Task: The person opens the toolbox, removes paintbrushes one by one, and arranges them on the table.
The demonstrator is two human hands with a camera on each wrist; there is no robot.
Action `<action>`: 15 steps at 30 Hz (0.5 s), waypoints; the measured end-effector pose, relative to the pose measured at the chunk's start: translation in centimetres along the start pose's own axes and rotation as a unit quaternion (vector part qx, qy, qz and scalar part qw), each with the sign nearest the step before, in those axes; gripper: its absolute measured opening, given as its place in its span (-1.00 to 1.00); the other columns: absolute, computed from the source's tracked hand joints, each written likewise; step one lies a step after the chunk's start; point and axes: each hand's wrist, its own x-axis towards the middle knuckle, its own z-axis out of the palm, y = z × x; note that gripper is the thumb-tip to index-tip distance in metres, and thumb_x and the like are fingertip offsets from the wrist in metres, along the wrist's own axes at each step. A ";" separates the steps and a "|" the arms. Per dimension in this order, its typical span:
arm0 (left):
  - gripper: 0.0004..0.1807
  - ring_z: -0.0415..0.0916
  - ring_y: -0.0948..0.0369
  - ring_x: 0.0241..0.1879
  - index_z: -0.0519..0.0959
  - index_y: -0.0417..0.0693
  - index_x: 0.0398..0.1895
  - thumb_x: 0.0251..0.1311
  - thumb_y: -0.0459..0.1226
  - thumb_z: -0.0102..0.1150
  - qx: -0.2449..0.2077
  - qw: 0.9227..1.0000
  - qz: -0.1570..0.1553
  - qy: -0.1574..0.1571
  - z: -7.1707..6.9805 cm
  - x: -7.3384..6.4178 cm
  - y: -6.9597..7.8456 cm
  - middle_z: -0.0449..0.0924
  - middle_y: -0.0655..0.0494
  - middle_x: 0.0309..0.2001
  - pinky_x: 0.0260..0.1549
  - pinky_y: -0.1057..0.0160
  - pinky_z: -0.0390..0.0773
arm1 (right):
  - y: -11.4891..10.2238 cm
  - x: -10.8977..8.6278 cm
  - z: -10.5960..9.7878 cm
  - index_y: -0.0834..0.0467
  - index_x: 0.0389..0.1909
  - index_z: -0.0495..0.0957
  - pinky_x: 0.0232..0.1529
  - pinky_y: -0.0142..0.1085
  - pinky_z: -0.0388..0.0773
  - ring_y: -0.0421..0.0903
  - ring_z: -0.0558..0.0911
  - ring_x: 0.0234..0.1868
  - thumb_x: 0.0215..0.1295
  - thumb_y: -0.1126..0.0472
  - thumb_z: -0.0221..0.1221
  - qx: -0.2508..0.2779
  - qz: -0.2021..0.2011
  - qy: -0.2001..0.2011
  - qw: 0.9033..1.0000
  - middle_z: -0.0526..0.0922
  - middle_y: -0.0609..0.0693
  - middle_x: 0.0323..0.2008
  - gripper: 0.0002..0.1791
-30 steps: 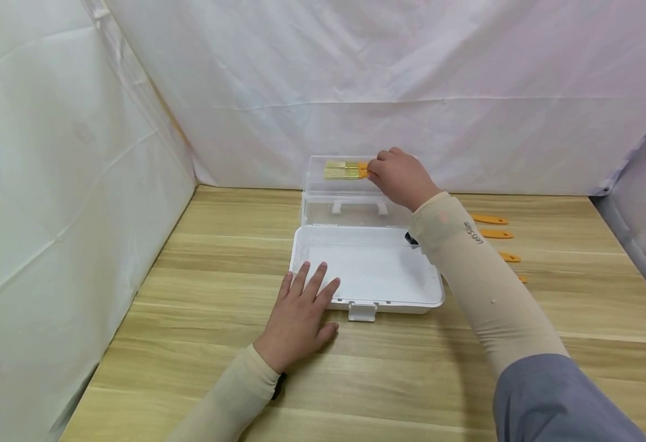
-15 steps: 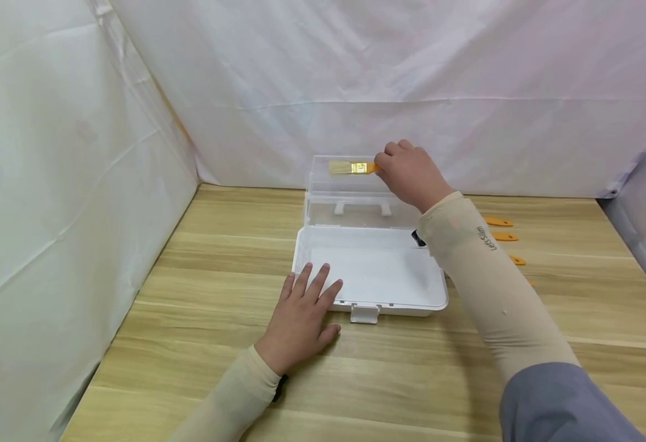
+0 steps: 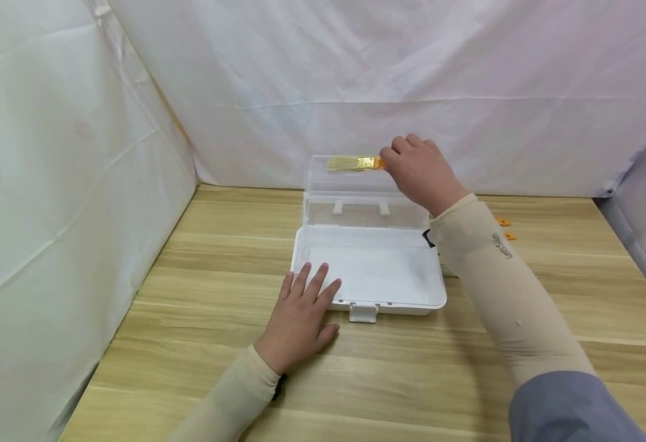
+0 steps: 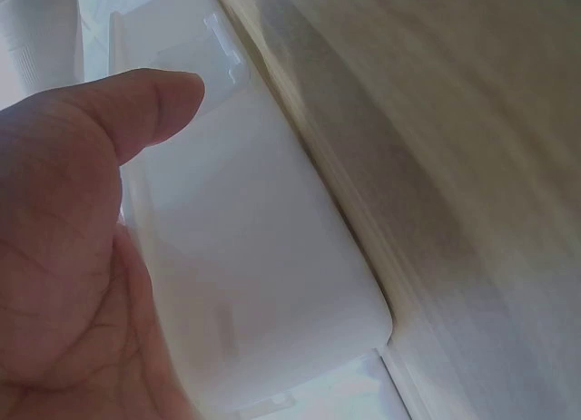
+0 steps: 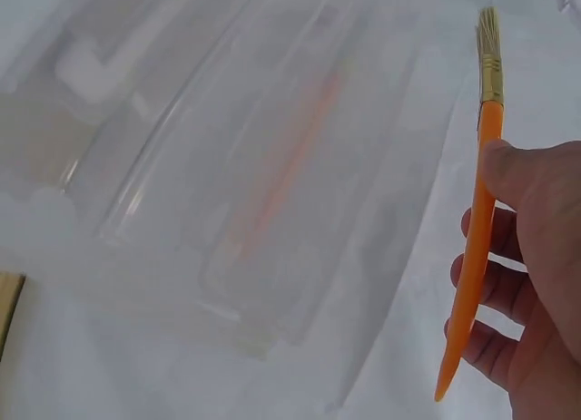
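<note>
My right hand (image 3: 419, 172) pinches orange-handled paintbrushes (image 3: 350, 163) above the back of a white plastic box. They overlap, so one shows plainly and hides the other; bristles point left. Thumb and fingers grip the handle (image 5: 479, 220) in the right wrist view. The box (image 3: 378, 270) has its clear lid (image 3: 323, 212) raised at the back. My left hand (image 3: 298, 325) rests with spread, straight fingers over the box's front left corner. In the left wrist view, the thumb (image 4: 163, 102) lies near the front latch (image 4: 222, 66) on the box wall.
Orange handle ends (image 3: 509, 236) lie on the wooden table (image 3: 234, 258) to the right, mostly behind the right sleeve (image 3: 505, 288). White cloth (image 3: 256, 110) hangs behind and along the left side. A clear latch (image 3: 363, 313) hangs at the box's front.
My right hand has moved slightly right and up with the paintbrushes. Two brush heads showed side by side a second ago; now they overlap. My left hand has stayed in place.
</note>
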 end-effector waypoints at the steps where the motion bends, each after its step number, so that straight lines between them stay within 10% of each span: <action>1: -0.17 0.01 -0.18 0.48 0.32 0.04 0.46 0.14 0.11 0.29 0.000 1.000 0.001 0.000 0.0 0.0 0.0 0.13 -0.11 0.50 0.35 -0.24 0.06 | 0.0 -0.2 -0.2 0.25 0.00 0.51 -0.16 0.04 0.47 0.13 0.41 -0.21 0.39 0.22 0.22 -0.002 0.000 0.001 1.000 0.52 0.16 -0.20 -0.75; 15: -0.16 0.00 -0.19 0.47 0.31 0.02 0.46 0.13 0.12 0.29 0.001 1.000 0.005 0.001 0.2 -0.1 -0.4 0.12 -0.13 0.50 0.34 -0.26 0.05 | -0.6 -4.5 -2.8 0.29 -0.15 0.43 -0.29 0.05 0.44 0.17 0.39 -0.26 0.39 0.37 0.15 -0.027 0.014 0.011 0.999 0.42 0.18 -0.28 -0.89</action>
